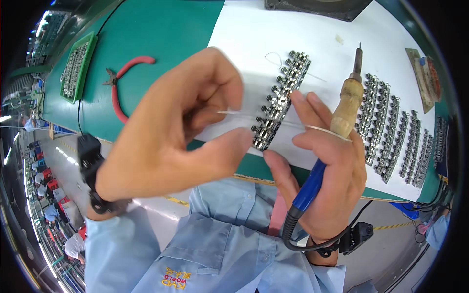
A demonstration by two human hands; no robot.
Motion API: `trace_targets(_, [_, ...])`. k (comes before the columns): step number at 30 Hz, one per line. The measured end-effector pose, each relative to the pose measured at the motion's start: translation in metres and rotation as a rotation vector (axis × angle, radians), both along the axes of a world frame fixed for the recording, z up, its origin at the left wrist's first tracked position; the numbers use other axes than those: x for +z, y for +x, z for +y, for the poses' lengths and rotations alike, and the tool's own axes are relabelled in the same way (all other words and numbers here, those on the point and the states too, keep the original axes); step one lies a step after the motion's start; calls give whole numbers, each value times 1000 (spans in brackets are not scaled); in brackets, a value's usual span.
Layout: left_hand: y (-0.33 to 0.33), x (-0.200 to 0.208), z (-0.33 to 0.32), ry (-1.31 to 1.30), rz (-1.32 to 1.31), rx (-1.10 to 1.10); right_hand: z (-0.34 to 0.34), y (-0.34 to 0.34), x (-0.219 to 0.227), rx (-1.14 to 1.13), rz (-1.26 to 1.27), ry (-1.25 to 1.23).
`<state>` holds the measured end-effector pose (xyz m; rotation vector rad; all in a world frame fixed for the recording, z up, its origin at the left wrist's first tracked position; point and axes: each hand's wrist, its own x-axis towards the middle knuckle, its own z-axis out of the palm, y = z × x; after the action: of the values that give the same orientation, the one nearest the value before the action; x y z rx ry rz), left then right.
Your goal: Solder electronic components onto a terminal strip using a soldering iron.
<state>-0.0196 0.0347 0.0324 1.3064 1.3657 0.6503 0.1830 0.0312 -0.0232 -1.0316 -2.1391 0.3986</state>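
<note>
In my right hand (337,180) is a soldering iron with a blue rear handle (310,185) and a wooden grip (349,105), its metal tip pointing away from me. That hand's fingertips rest along a strip of shiny metal connector parts (273,110) on white paper. A thin pale wire (322,129) crosses the right fingers and runs over the strip toward my left hand (171,132). The left hand hovers left of the strip, slightly blurred. Its fingers are curled, with the thumb apart from them and the wire's end in the gap.
Red-handled pliers (117,90) lie on the green mat (161,29). A green tray (90,46) of metal parts stands far left. Several similar strips (393,132) lie at the right, near a flat block (425,80). A dark object (317,7) sits at the far edge.
</note>
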Motion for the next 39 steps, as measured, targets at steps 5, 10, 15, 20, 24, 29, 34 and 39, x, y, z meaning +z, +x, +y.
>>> trace_targets(5, [5, -27, -25, 137, -308, 335, -1, 0, 0, 1, -13, 2])
trace_targets(10, [5, -30, -34, 306, -203, 385, -3, -1, 1, 9, -8, 3])
trace_targets(15, [9, -26, -35, 315, -263, 475, -6, 7, 4, 32, 22, -38])
trace_targets(20, [11, -30, -29, 484, 19, 396, -15, 34, 9, -30, 301, -73])
trace_targets(24, [11, -28, -23, 559, 172, 481, -14, 43, 16, -353, 246, 225])
trace_targets(29, [19, -24, -25, 476, 161, 629, 2, 45, 21, -373, 524, 255])
trace_targets(34, [17, -31, -27, 551, 49, 559, 5, 34, 15, -503, 438, 149])
trace_targets(39, [18, -41, -24, 650, -9, 552, 7, 30, 12, -543, 600, 75])
